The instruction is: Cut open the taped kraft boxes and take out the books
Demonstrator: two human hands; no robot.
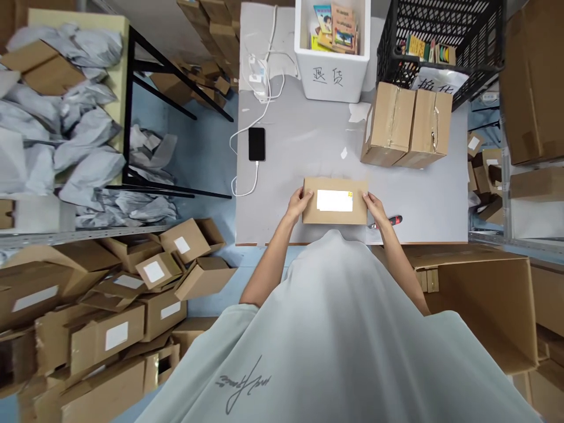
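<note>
A flat brown cardboard box [312, 215] with a bright white label is held level at the table's front edge. My left hand [299, 204] grips its left end, thumb on top. On the right end, my right hand [374, 207] has its thumb on the top face and its fingers mostly hidden at the side. Both hands are closed on the box. A red and black cutter [395, 220] lies just right of my right hand, partly hidden by the wrist.
On the grey table [304, 141] are a black phone [257, 144] with a white cable, a white bin [332, 76], a black crate [440, 35] and two taped cartons [390, 123]. Opened boxes [110, 329] pile up left; a large open carton [489, 311] stands right.
</note>
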